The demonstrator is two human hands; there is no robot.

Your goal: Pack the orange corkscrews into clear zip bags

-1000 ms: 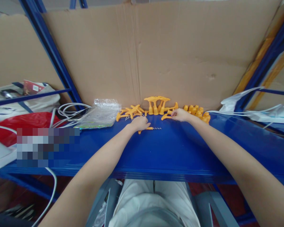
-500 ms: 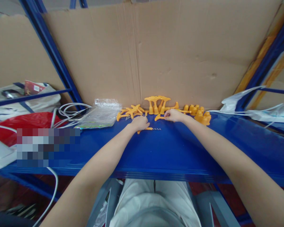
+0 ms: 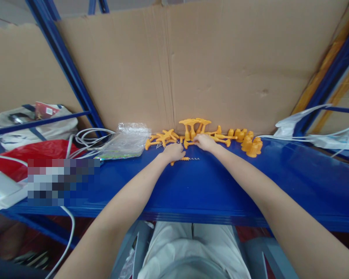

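On the table (image 3: 192, 190), spiral piece (image 3: 185, 158) before star pieces (image 3: 166, 136); packet (image 3: 127, 144) left; cups (image 3: 253, 148) right; cardboard (image 3: 215, 77) behind.

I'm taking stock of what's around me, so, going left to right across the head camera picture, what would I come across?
Red plastic, clear plastic pack, left hand, right hand, cluster of yellow cup-shaped pieces, crumpled white plastic.

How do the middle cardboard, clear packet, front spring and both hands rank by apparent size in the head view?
1. Middle cardboard
2. Clear packet
3. Left hand and right hand, too alike to rank
4. Front spring
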